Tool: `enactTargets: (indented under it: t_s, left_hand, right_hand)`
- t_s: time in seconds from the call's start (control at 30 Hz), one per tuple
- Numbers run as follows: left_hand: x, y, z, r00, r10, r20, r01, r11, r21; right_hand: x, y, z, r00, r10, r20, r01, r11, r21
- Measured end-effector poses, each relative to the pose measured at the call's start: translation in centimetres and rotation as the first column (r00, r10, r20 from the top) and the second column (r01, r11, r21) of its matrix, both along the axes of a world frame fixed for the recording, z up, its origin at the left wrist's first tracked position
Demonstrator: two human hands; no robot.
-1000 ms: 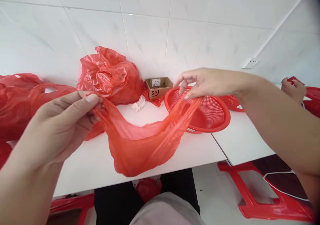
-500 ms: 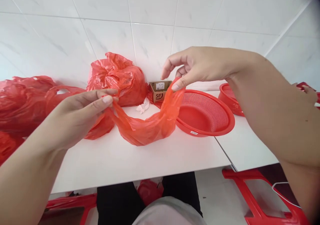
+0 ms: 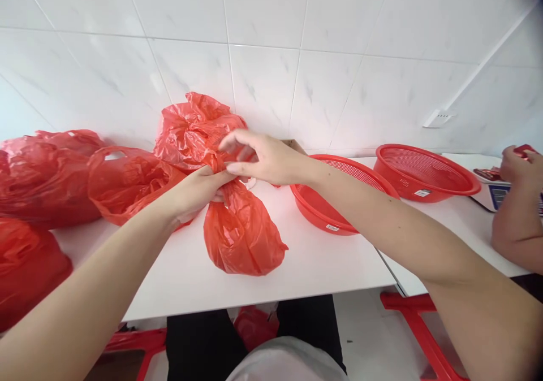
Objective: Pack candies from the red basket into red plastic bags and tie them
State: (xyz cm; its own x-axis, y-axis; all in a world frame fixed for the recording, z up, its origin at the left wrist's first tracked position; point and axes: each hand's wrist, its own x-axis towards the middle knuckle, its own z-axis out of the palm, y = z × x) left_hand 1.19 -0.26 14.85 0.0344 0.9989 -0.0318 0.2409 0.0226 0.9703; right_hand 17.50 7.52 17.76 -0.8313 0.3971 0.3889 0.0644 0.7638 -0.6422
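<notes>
A small red plastic bag (image 3: 246,234) hangs gathered at its neck, with a rounded lower part low over the white table (image 3: 331,262). My left hand (image 3: 199,191) is closed around the neck from the left. Over it reaches my right hand (image 3: 263,157), its fingers curled at the twisted top of the bag and its thumb against the plastic by my left thumb. The two hands touch, and part of the plastic between them is hidden.
More full red plastic bags (image 3: 46,177) lie left and behind. To the right stand a red basket (image 3: 331,223) and another red basket (image 3: 424,172). Past them, another person's hand (image 3: 524,169) holds something red above a scale (image 3: 487,191). A red stool (image 3: 424,336) is below.
The bag, stretched between my spread hands before, is now bunched at its neck and hanging. My right hand has moved left and down to meet my left hand, which moved slightly right.
</notes>
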Motion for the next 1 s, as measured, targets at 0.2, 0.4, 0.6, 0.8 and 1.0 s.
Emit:
enactTargets:
  t_s: [0.2, 0.4, 0.6, 0.8, 1.0]
  left_hand:
    - [-0.9, -0.3, -1.2, 0.991, -0.124, 0.047, 0.125, 0.992, -0.018]
    - [-2.1, -0.4, -0.9, 0.951, -0.237, -0.199, 0.257, 0.963, 0.08]
    - [-1.1, -0.4, -2.4, 0.788, 0.164, -0.593, 0.077, 0.93, 0.36]
    - [-0.9, -0.7, -3.7, 0.729, 0.41, -0.548, 0.096, 0.731, 0.675]
    - [-3.4, -4.0, -7.8, 0.708, 0.449, -0.545, -0.059, 0.807, 0.588]
  right_hand:
    - [2.6, -1.0, -2.6, 0.997, -0.046, -0.062, 0.032, 0.976, -0.215]
    - [2.4, -2.5, -3.4, 0.973, -0.036, -0.229, -0.032, 0.957, -0.288]
    - [0.1, 0.2, -8.0, 0.988, -0.138, -0.064, 0.102, 0.911, -0.399]
    - [0.1, 0.5, -7.9, 0.998, -0.011, -0.062, -0.013, 0.931, -0.365]
    - [2.8, 4.4, -7.0, 0.925, -0.367, 0.096, 0.371, 0.928, -0.024]
